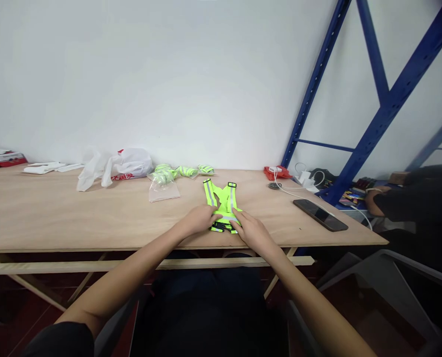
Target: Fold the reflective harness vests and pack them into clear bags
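Note:
A fluorescent yellow-green reflective vest with grey stripes and black buckles lies on the wooden table near its front edge. Its two shoulder straps point away from me, and black clips lie at the near end. My left hand holds the vest's left side, thumb and fingertips on the fabric. On the opposite side, my right hand has its thumb and fingers closed on the band. Parts of both sides are hidden under my fingers.
Several packed vests in clear bags lie behind, left of centre, beside a white plastic bag. A phone, cables and a red pouch are on the right. A blue metal frame and another person are beyond.

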The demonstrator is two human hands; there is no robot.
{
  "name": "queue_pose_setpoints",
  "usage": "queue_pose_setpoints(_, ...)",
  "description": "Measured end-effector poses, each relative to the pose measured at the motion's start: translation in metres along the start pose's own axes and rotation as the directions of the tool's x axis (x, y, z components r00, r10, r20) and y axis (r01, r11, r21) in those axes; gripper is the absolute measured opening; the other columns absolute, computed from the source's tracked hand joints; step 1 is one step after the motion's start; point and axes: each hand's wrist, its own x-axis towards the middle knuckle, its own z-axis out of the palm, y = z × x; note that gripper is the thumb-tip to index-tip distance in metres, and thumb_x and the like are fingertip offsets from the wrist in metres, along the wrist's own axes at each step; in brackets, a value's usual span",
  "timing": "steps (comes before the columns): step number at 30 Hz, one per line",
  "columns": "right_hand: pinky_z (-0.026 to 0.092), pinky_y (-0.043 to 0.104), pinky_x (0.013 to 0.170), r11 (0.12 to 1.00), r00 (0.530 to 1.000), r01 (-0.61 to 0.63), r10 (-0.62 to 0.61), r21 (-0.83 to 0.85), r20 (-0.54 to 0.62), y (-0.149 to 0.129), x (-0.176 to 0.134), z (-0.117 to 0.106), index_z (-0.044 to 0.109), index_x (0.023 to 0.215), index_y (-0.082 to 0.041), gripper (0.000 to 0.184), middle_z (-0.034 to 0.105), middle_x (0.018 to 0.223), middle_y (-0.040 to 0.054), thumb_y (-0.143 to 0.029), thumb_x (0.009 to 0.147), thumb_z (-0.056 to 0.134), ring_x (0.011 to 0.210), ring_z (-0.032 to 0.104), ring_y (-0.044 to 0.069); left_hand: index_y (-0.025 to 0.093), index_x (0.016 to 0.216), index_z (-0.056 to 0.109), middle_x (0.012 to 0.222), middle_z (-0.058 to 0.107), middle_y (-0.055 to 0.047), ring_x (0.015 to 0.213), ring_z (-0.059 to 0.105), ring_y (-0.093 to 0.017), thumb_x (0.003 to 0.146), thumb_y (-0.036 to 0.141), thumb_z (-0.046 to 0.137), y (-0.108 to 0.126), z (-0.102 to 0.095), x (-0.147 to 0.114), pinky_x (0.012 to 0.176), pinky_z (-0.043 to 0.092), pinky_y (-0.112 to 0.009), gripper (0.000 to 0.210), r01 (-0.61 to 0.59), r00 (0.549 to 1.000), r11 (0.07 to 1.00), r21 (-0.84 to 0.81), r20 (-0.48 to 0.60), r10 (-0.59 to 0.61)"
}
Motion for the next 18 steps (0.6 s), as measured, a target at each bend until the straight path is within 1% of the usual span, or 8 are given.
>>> queue_pose_setpoints(3, 0.055, 0.046, 0.095, 0.994, 0.999, 0.038, -0.042, 0.104, 0.034, 0.0, -0.001, -0.006, 0.047, 0.147, -0.02, 0.049, 0.064, 0.132, 0.0159, -0.034, 0.101, 0.043, 0.115, 0.065, 0.03, 0.009, 0.122, 0.064, 0.112, 0.072, -0.018, 0.104, 0.069, -0.028, 0.101, 0.038, 0.04, 0.004, 0.003, -0.002, 0.09, 0.049, -0.035, 0.043, -0.011, 1.0, 1.0, -0.002, -0.011, 0.011)
queue_pose_setpoints(7, 0.053, 0.045, 0.1, 0.981, 0.994, 0.068, -0.082, 0.183, 0.066, -0.005, -0.004, -0.016, 0.041, 0.152, -0.022, 0.052, 0.055, 0.143, 0.0151, -0.031, 0.101, 0.043, 0.124, 0.06, 0.028, 0.009, 0.124, 0.061, 0.113, 0.071, -0.019, 0.106, 0.068, -0.028, 0.102, 0.033, 0.035, 0.008, 0.004, -0.008, 0.092, 0.049, -0.037, 0.041, -0.035, 0.999, 0.999, 0.008, -0.013, 0.035)
queue_pose_setpoints(10, 0.054, 0.044, 0.099, 0.979, 0.993, 0.066, -0.084, 0.191, 0.088, -0.008, -0.007, -0.021, 0.038, 0.153, -0.027, 0.053, 0.047, 0.151, 0.0132, -0.031, 0.101, 0.043, 0.128, 0.058, 0.028, 0.011, 0.135, 0.05, 0.118, 0.069, -0.019, 0.107, 0.067, -0.028, 0.103, 0.032, 0.033, 0.01, 0.005, -0.016, 0.09, 0.049, -0.037, 0.042, -0.051, 0.998, 0.998, -0.023, -0.027, 0.05)
queue_pose_setpoints(12, 0.054, 0.044, 0.099, 0.979, 0.988, 0.073, -0.096, 0.189, 0.119, -0.009, -0.01, -0.024, 0.039, 0.153, -0.029, 0.053, 0.047, 0.153, 0.0119, -0.035, 0.101, 0.045, 0.128, 0.058, 0.028, 0.013, 0.138, 0.042, 0.12, 0.068, -0.017, 0.104, 0.068, -0.026, 0.103, 0.032, 0.033, 0.011, 0.006, -0.021, 0.087, 0.05, -0.035, 0.041, -0.045, 0.999, 0.997, -0.059, -0.032, 0.043)
queue_pose_setpoints(13, 0.054, 0.044, 0.1, 0.979, 0.985, 0.082, -0.108, 0.186, 0.135, -0.009, -0.011, -0.025, 0.039, 0.152, -0.029, 0.054, 0.047, 0.152, 0.0116, -0.038, 0.1, 0.048, 0.129, 0.057, 0.029, 0.014, 0.136, 0.042, 0.118, 0.068, -0.016, 0.101, 0.068, -0.026, 0.103, 0.032, 0.034, 0.012, 0.006, -0.023, 0.085, 0.05, -0.034, 0.038, -0.034, 0.999, 0.997, -0.067, -0.025, 0.032)
queue_pose_setpoints(15, 0.052, 0.046, 0.102, 0.98, 0.979, 0.1, -0.128, 0.17, 0.159, -0.009, -0.011, -0.027, 0.042, 0.152, -0.029, 0.058, 0.049, 0.152, 0.012, -0.045, 0.097, 0.055, 0.132, 0.055, 0.031, 0.016, 0.126, 0.047, 0.113, 0.068, -0.013, 0.097, 0.068, -0.025, 0.103, 0.031, 0.036, 0.013, 0.006, -0.025, 0.083, 0.051, -0.034, 0.03, -0.014, 1.0, 0.999, -0.044, -0.009, 0.014)
queue_pose_setpoints(16, 0.051, 0.047, 0.103, 0.981, 0.977, 0.107, -0.134, 0.16, 0.168, -0.009, -0.011, -0.027, 0.042, 0.151, -0.028, 0.06, 0.049, 0.151, 0.0123, -0.047, 0.096, 0.056, 0.133, 0.054, 0.032, 0.017, 0.12, 0.05, 0.113, 0.067, -0.013, 0.098, 0.067, -0.025, 0.103, 0.031, 0.037, 0.014, 0.006, -0.025, 0.084, 0.051, -0.035, 0.026, -0.015, 1.0, 1.0, -0.013, -0.017, 0.015)
queue_pose_setpoints(18, 0.05, 0.048, 0.105, 0.983, 0.974, 0.113, -0.138, 0.144, 0.178, -0.009, -0.009, -0.029, 0.042, 0.152, -0.028, 0.061, 0.05, 0.151, 0.0123, -0.048, 0.096, 0.056, 0.133, 0.053, 0.032, 0.017, 0.111, 0.055, 0.119, 0.063, -0.014, 0.106, 0.063, -0.026, 0.102, 0.028, 0.039, 0.016, 0.007, -0.024, 0.09, 0.05, -0.037, 0.021, -0.037, 0.996, 0.997, 0.07, -0.078, 0.043)
